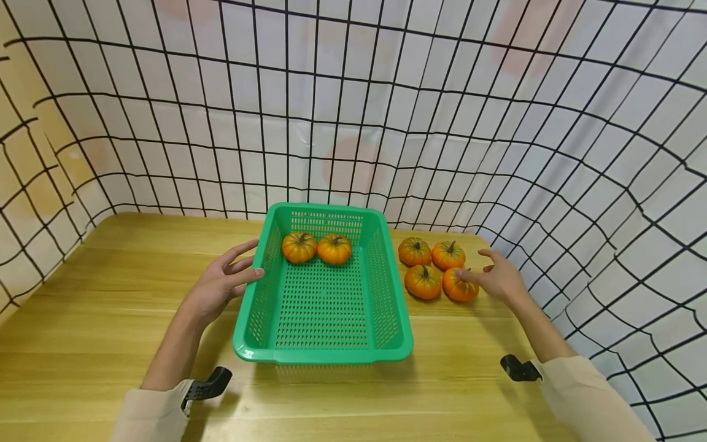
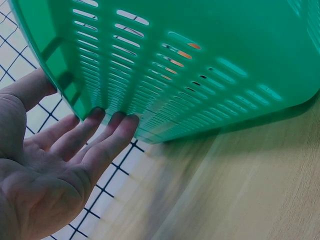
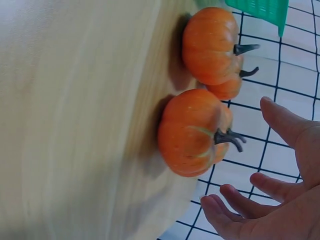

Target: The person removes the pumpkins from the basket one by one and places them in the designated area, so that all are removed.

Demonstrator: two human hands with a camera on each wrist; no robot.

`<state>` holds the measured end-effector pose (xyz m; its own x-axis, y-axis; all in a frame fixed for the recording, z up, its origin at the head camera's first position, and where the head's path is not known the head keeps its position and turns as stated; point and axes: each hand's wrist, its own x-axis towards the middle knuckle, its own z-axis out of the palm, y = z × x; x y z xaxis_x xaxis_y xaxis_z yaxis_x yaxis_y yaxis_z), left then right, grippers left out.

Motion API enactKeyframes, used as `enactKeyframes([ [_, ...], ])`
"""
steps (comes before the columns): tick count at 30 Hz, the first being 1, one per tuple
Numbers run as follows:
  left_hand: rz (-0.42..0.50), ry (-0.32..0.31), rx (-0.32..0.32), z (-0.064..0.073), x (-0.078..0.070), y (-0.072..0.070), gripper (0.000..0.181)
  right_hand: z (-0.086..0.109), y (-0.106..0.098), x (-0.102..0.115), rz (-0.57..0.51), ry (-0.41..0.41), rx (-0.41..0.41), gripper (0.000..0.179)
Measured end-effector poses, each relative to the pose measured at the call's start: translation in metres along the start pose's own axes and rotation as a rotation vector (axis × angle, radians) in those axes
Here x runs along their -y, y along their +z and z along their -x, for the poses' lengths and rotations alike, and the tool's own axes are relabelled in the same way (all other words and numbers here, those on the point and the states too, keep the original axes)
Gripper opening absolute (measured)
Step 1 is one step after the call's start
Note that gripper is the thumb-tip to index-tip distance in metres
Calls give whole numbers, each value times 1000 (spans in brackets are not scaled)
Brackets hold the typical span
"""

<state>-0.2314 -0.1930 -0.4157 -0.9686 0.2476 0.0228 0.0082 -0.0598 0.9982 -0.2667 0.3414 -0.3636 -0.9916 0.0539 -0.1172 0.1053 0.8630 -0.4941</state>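
Note:
A green plastic basket (image 1: 323,355) with slotted walls stands on the table, and two small orange pumpkins, one on the left (image 1: 299,248) and one on the right (image 1: 334,250), sit at its far end. My left hand (image 1: 212,287) holds the basket's left side, thumb over the rim and fingertips against the outer wall, as the left wrist view also shows. Right of the basket, several more pumpkins are clustered. Over the nearest right pumpkin (image 1: 460,288) my right hand (image 1: 501,281) hovers with spread fingers; the right wrist view shows a gap between hand and pumpkin (image 3: 190,132).
The wooden table (image 1: 138,264) runs up to a white backing behind black wire grid (image 1: 353,129) at the back and both sides. Close to the right hand stands the right grid wall (image 1: 602,245). Other pumpkins (image 1: 423,282) sit between basket and right hand.

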Motion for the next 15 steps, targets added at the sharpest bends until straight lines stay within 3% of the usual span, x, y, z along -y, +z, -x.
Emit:
enactKeyframes([
  [15, 1, -7, 0, 0, 0, 0, 74, -4, -7, 29, 68, -50, -29, 104],
])
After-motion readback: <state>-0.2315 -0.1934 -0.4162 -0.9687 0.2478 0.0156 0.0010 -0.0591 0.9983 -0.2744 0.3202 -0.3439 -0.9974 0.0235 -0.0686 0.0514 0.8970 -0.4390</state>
